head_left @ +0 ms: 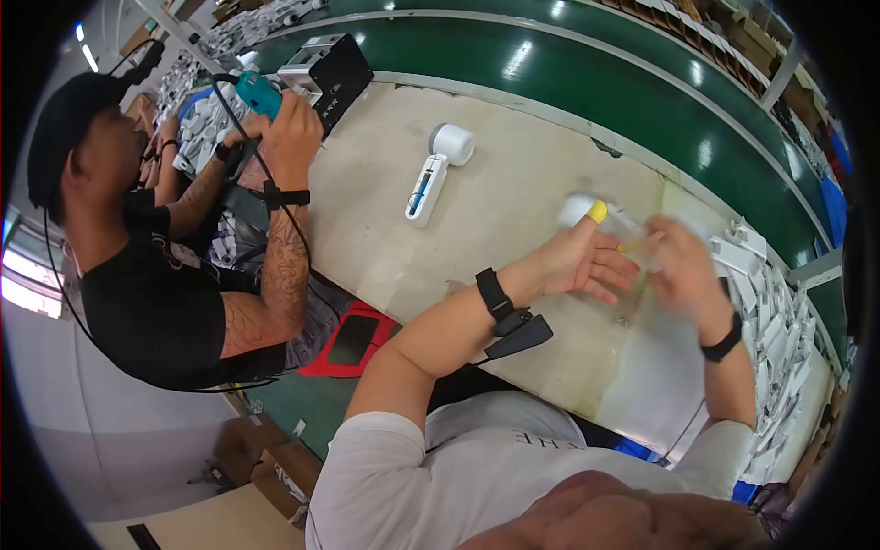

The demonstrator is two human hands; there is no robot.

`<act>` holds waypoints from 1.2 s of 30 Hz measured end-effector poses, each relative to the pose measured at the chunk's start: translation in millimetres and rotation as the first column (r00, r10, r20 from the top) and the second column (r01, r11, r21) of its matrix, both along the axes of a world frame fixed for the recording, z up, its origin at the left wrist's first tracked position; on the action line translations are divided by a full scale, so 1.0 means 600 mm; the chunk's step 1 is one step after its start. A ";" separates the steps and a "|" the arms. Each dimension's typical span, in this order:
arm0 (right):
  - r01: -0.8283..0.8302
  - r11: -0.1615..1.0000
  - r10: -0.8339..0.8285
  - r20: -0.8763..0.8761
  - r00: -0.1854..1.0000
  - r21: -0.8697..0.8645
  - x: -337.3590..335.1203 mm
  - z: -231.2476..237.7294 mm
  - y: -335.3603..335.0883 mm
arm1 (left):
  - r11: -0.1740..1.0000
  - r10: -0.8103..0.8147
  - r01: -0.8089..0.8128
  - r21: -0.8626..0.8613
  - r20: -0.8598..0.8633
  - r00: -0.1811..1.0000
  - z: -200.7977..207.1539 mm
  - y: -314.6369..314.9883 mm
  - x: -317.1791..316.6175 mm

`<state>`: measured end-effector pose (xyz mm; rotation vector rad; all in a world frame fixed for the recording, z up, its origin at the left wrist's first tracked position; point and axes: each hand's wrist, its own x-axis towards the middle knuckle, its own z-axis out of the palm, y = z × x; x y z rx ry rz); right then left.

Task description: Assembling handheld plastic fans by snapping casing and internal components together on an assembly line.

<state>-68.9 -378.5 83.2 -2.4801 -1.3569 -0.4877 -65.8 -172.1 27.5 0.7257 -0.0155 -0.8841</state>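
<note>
My left hand [587, 263] is over the right half of the table, fingers stretched apart and a yellow cover on the thumb. Just beyond that thumb shows a blurred white round-headed part [576, 209], partly hidden by the hand; whether it is touched I cannot tell. Close by on the right, my right hand [683, 261] is smeared by motion, with a bit of yellow near its fingertips. Farther left on the table lies a white handheld device [427, 188] with a round head, its handle opening showing blue and dark parts inside.
At my left a co-worker holds a teal power tool [259, 94] with a black cable. A black-and-silver box [332, 82] stands at the table's far left corner. Many white plastic housings [770, 321] are piled on the right. A green conveyor [513, 55] runs behind the table.
</note>
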 end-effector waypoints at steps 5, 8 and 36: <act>-0.055 0.968 0.110 0.219 0.969 -0.243 -0.066 -0.003 0.083 | 0.983 0.186 -0.181 -0.042 0.169 0.968 -0.023 -0.005 -0.002; -0.077 0.960 0.136 0.207 0.969 -0.270 -0.067 -0.012 0.083 | 0.977 0.201 -0.210 0.022 0.217 0.955 -0.015 0.000 -0.003; 0.266 0.910 -0.340 0.205 0.918 0.318 -0.054 -0.058 -0.015 | 0.930 -0.105 -0.116 0.350 0.553 0.827 0.019 -0.008 -0.028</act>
